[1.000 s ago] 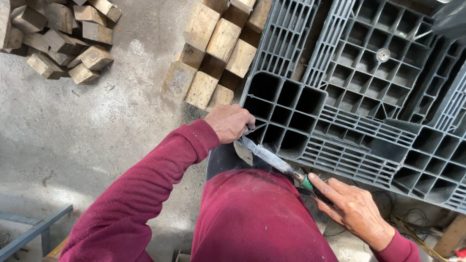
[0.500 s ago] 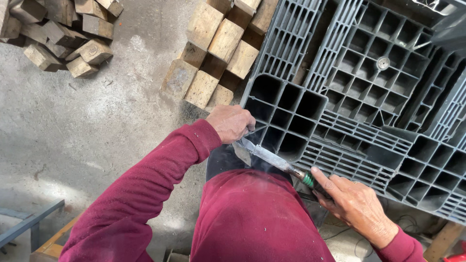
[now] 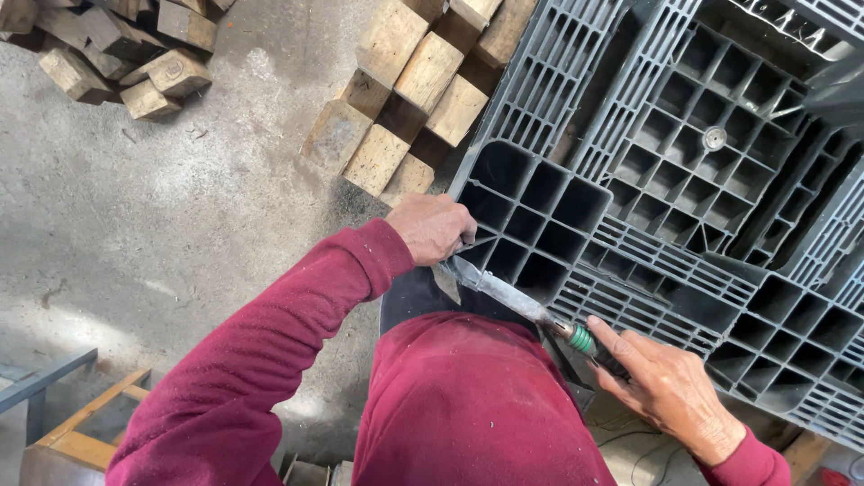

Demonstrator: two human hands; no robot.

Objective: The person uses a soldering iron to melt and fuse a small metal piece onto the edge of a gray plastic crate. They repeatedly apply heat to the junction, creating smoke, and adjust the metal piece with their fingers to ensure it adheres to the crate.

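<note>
A grey plastic pallet (image 3: 684, 171) with a grid of open cells lies upturned in front of me. My left hand (image 3: 436, 227) grips its near corner, fingers curled over the rim. My right hand (image 3: 670, 387) holds the dark handle of a long metal tool (image 3: 504, 292) with a green collar; its flat blade runs up-left to the pallet corner beside my left hand. Both sleeves are dark red and dusty.
Stacked wooden blocks (image 3: 409, 99) lie on the concrete floor just left of the pallet, and a looser heap of blocks (image 3: 117, 49) sits at top left. A metal and wood frame (image 3: 63, 409) is at bottom left.
The view shifted slightly; my right hand moved a little along the tool, which stays pressed at the pallet corner. My left hand keeps its grip.
</note>
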